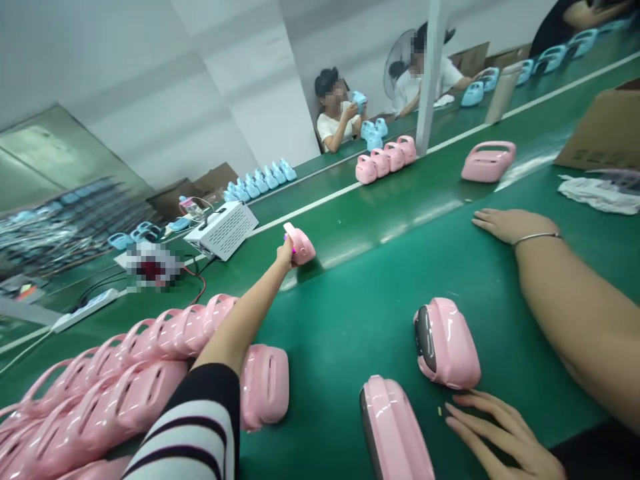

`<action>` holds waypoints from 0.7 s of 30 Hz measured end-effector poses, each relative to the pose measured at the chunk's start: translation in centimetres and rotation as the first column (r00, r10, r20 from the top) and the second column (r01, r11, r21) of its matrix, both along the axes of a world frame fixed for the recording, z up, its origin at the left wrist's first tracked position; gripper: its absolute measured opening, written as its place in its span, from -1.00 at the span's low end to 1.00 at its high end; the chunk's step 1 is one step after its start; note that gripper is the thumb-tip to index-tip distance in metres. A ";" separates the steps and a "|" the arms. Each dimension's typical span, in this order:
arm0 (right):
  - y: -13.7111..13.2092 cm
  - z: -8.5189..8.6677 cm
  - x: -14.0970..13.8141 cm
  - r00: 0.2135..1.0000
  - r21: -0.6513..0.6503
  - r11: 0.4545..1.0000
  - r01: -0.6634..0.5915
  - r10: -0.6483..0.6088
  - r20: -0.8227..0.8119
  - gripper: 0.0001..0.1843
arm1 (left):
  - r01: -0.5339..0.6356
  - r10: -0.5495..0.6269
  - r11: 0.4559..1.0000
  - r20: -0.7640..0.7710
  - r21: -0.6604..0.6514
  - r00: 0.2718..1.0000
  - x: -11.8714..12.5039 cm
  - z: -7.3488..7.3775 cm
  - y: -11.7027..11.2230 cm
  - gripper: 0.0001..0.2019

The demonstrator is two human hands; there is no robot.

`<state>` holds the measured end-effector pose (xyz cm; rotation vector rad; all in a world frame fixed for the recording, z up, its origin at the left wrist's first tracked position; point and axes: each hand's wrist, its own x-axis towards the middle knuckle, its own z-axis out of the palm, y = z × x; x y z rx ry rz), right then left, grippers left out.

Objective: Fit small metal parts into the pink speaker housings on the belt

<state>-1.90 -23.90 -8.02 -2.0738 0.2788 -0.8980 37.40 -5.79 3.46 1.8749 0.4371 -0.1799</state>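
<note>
My left hand, at the end of a striped sleeve, reaches far out over the green belt and is closed on a small pink case. My right hand lies low at the bottom right with its fingers spread flat on the belt, holding nothing. Just left of it are two pink cases, one on its side and one at the bottom edge.
A pile of pink cases lies under my left arm. Another person's bare arm with a bracelet rests on the belt at right. A white box, a power strip, more pink and blue cases and seated workers are beyond.
</note>
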 end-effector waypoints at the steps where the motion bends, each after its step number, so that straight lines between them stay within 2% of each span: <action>1: 0.4 -0.5 0.2 0.999 -0.045 0.998 0.035 -0.035 0.006 -0.80 | 0.014 -0.014 1.000 -0.009 0.024 1.000 0.6 -0.6 -0.4 -0.49; 3: 1.1 -1.2 0.5 0.994 -0.120 0.987 0.104 -0.106 -0.009 -0.78 | 0.052 -0.049 0.996 -0.038 0.071 0.998 1.1 -1.1 -0.9 -0.49; 6: 1.5 -1.3 0.2 0.985 -0.141 0.980 0.139 -0.151 -0.078 -0.79 | 0.113 -0.103 0.982 -0.069 0.153 0.992 0.9 -0.7 -1.1 -0.59; 8: 1.2 -0.7 -0.5 0.990 -0.072 0.994 0.082 -0.089 -0.108 -0.82 | 0.148 -0.133 0.969 -0.089 0.199 0.987 0.0 0.3 -0.8 -0.73; 10: 0.6 0.4 -1.3 0.991 0.081 0.994 -0.075 0.083 -0.104 -0.83 | 0.190 -0.165 0.959 -0.130 0.209 0.978 -2.0 1.8 -0.1 -0.81; 11: 0.4 1.1 -1.7 0.975 0.158 0.969 -0.187 0.203 -0.090 -0.75 | 0.215 -0.187 0.956 -0.149 0.198 0.971 -3.5 2.8 0.4 -0.83; 13: 0.2 2.4 -1.9 0.898 0.235 0.886 -0.401 0.431 -0.093 -0.38 | 0.287 -0.263 0.949 -0.173 0.133 0.949 -7.3 5.0 1.5 -0.80; 15: 0.5 3.3 -1.2 0.800 0.201 0.819 -0.537 0.570 -0.186 0.09 | 0.399 -0.394 0.917 -0.180 -0.004 0.902 -12.1 7.1 2.8 -0.71; 16: 0.9 3.6 -0.6 0.757 0.166 0.796 -0.583 0.606 -0.247 0.25 | 0.451 -0.458 0.889 -0.159 -0.079 0.875 -14.7 7.8 3.5 -0.68; 18: 1.8 3.9 0.8 0.686 0.100 0.746 -0.659 0.650 -0.326 0.40 | 0.473 -0.490 0.870 -0.150 -0.140 0.858 -19.8 8.2 4.8 -0.64; 19: 2.3 4.1 1.4 0.664 0.076 0.723 -0.687 0.667 -0.338 0.40 | 0.469 -0.493 0.868 -0.180 -0.163 0.851 -22.2 7.8 5.6 -0.60; 21: 3.5 4.6 2.2 0.645 0.052 0.693 -0.719 0.693 -0.323 0.37 | 0.447 -0.500 0.862 -0.248 -0.241 0.830 -26.8 6.1 6.9 -0.53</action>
